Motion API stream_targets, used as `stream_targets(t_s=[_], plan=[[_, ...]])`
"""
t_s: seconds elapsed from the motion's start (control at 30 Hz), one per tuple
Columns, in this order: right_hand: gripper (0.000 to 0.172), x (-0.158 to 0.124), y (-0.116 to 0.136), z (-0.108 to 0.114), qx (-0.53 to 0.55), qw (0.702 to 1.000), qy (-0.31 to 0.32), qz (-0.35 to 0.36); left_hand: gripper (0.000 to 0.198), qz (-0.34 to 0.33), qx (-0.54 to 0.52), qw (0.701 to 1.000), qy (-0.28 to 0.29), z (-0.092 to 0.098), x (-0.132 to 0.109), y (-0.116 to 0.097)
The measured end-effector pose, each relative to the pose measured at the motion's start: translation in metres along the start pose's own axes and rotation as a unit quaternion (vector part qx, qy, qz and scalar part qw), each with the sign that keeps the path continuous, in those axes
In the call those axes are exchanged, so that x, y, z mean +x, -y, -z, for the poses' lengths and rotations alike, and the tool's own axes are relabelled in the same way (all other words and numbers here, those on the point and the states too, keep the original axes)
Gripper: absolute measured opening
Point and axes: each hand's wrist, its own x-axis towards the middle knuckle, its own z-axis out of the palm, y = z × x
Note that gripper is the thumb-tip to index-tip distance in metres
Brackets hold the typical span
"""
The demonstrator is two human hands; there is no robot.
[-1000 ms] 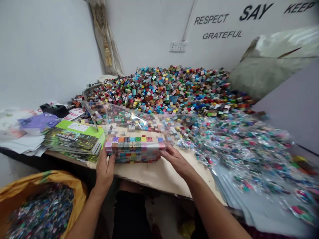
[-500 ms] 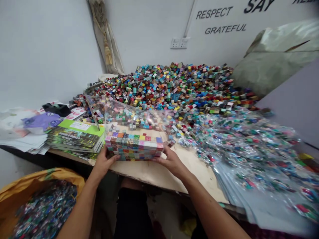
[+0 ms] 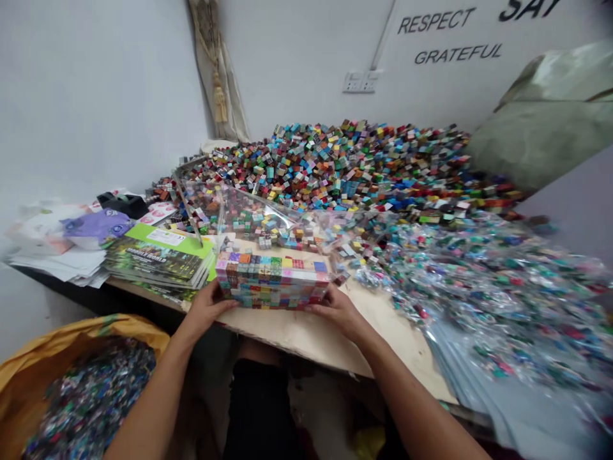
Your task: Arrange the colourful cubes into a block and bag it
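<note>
A block of small multicoloured cubes in a clear plastic bag [image 3: 272, 281] lies at the table's front edge, its long side toward me. My left hand [image 3: 209, 310] grips the left end, thumb along the lower front. At the right end my right hand [image 3: 338, 311] is closed the same way, with fingers partly hidden behind. Loose clear film from the bag's open end [image 3: 258, 214] spreads back over the cubes behind. Close to my left hand is a stack of printed green-and-black cards [image 3: 153, 255].
A large heap of coloured cubes [image 3: 345, 160] covers the table's back. Filled small clear bags [image 3: 502, 294] lie on the right beside flat plastic sheets [image 3: 454, 358]. A yellow sack [image 3: 138, 326] of small packets stands lower left. A tape dispenser [image 3: 122, 203] sits behind the cards.
The view has turned slightly left, so the scene sits farther right. Both hands keep their hold on the bagged block, which looks nearly unmoved on the table.
</note>
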Motion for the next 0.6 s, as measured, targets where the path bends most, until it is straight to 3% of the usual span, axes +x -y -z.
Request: stream_targets(t_s=[0.23, 0.4, 0.5, 0.6], plan=[[0.074, -0.003, 0.002, 0.002, 0.023, 0.999, 0.032, -0.009, 0.049, -0.001, -0.001, 1.000, -0.003, 0.000, 0.001, 0.002], [0.085, -0.009, 0.038, 0.008, 0.007, 0.998, -0.035, 0.044, 0.051, -0.012, -0.045, 0.999, 0.008, 0.000, 0.002, 0.003], [0.078, -0.003, 0.056, 0.010, 0.011, 0.997, -0.034, 0.074, 0.050, -0.011, -0.075, 0.997, 0.009, -0.001, 0.002, 0.001], [0.063, 0.005, 0.062, 0.009, 0.008, 0.998, -0.034, 0.059, 0.048, -0.004, -0.098, 0.995, 0.018, -0.001, 0.001, 0.001]])
